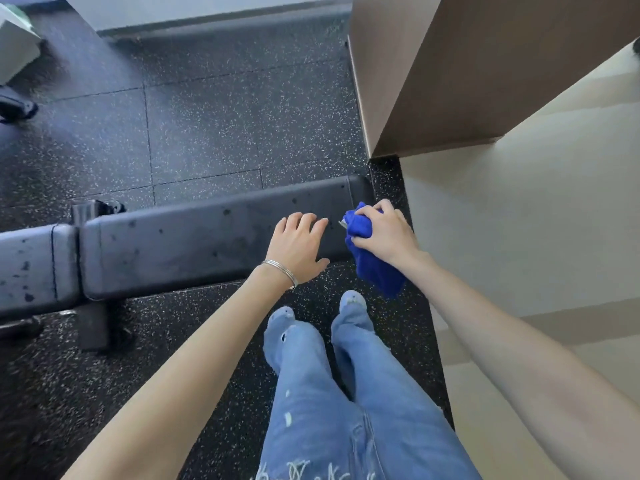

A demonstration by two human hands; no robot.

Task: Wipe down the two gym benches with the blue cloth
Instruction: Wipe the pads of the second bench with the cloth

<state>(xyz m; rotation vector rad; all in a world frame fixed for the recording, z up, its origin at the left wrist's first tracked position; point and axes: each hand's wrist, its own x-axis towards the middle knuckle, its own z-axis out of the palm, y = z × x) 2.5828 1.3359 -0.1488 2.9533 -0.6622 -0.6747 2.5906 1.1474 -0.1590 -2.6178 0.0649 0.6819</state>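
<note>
Your right hand (384, 230) grips the bunched cloth (370, 258) at the bench (190, 237) end, likely ready to wipe. Your left hand (298, 244) lies flat, fingers (304, 221) released, probably bracing you.

We lose the bench (173, 244) past the left edge, and our right hand (388, 233) covers much of the blue cloth (375, 271).

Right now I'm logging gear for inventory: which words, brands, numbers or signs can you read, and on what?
No text can be read.
Bench: no label or number shows.
Cloth: what looks like a pale tag at its edge, too small to read.
Jeans: white marks at the frame's bottom, blurred and cut off.
</note>
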